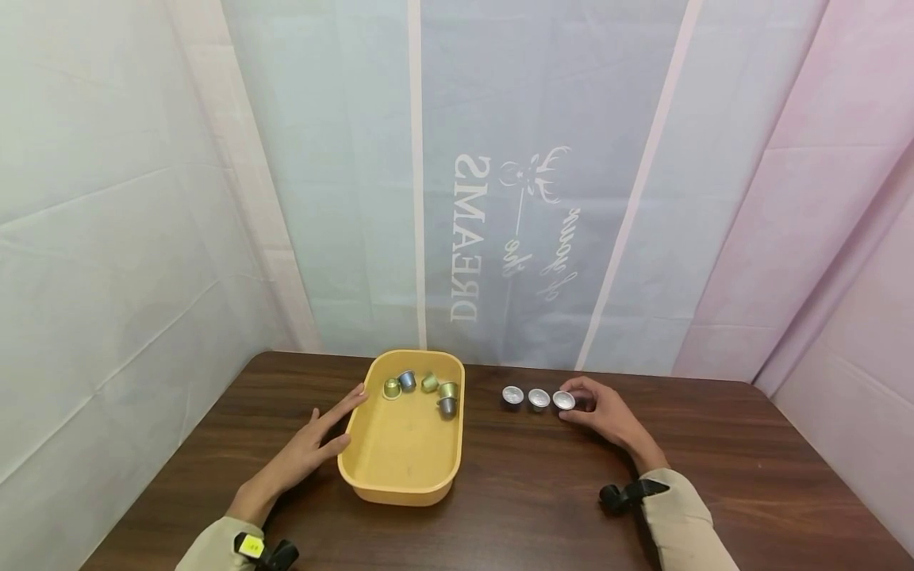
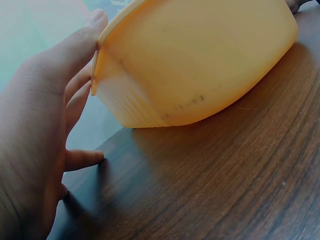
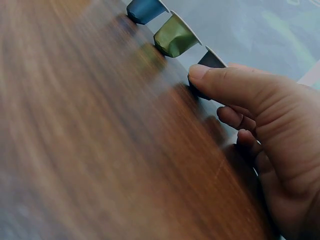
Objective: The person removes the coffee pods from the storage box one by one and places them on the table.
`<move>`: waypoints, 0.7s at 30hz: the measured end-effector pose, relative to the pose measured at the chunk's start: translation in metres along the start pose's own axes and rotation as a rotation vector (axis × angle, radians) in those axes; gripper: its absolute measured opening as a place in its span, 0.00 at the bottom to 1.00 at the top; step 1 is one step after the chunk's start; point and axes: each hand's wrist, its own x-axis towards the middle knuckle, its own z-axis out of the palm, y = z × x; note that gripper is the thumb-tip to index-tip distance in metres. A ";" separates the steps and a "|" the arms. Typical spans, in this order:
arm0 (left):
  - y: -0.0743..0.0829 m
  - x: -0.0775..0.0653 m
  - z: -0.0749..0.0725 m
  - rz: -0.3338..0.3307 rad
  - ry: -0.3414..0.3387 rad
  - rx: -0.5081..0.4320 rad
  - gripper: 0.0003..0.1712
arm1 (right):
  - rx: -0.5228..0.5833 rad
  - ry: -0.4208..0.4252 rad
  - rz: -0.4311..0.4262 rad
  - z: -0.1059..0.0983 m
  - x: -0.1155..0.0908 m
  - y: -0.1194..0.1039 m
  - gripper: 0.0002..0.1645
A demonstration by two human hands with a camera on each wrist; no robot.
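My right hand pinches a dark coffee capsule between thumb and fingers, its silver lid facing up. That capsule stands at the right end of a short row on the table. Beside it are a green capsule and, farther left, a blue capsule, both lid up. My left hand rests its outstretched fingers at the left rim of a yellow plastic tub. In the left wrist view, some of its fingers are spread below the rim.
Several capsules lie at the tub's far end, among them a blue capsule and a grey capsule. The brown wooden table meets a printed cloth backdrop at its far edge. Cloth also hangs along both sides.
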 end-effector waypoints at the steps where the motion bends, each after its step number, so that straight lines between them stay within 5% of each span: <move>1: 0.000 0.000 0.000 0.000 0.001 0.001 0.34 | -0.001 0.000 0.002 0.000 0.000 0.000 0.24; 15: 0.000 -0.002 0.000 -0.003 -0.001 0.004 0.34 | -0.058 0.012 -0.039 0.001 -0.002 0.004 0.34; 21: -0.001 -0.001 0.000 0.010 -0.004 0.008 0.33 | -0.007 0.005 -0.060 -0.005 -0.004 -0.014 0.35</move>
